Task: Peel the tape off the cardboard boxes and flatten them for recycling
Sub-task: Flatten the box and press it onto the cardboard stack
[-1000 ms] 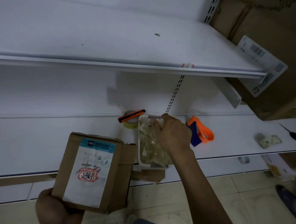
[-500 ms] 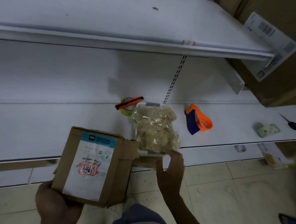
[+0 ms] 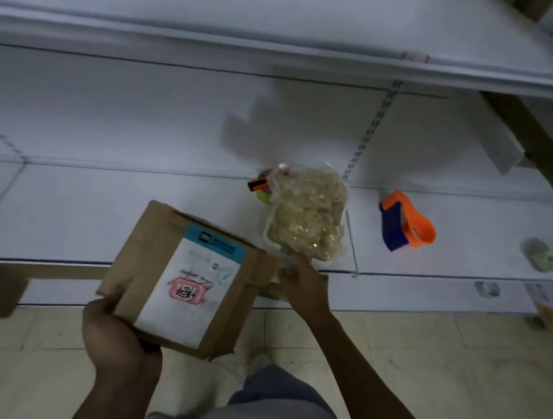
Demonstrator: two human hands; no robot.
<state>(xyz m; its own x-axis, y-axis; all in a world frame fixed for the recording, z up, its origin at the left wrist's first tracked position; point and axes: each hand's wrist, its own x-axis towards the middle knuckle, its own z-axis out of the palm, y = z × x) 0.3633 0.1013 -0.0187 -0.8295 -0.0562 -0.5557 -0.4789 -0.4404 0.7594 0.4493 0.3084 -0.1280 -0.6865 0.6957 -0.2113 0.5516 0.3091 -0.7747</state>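
Observation:
A small brown cardboard box (image 3: 157, 260) with a white and blue shipping label is held from below by my left hand (image 3: 114, 341), in front of the white shelf. My right hand (image 3: 300, 284) is at the box's right side, fingers closed at the flap edge near the shelf's front lip; blur hides what the fingers pinch. Just behind that hand a white tray (image 3: 266, 231) heaped with crumpled clear tape (image 3: 307, 214) sits on the lower shelf.
An orange utility knife (image 3: 257, 185) lies on a tape roll behind the tray. An orange and blue tape dispenser (image 3: 406, 222) stands to the right on the lower shelf (image 3: 76, 215). Large cardboard boxes lean at the upper right. Tiled floor below.
My right hand left the tape heap in the tray and came down to the box's right flap. The box is tilted a little more, and the view has shifted left and down.

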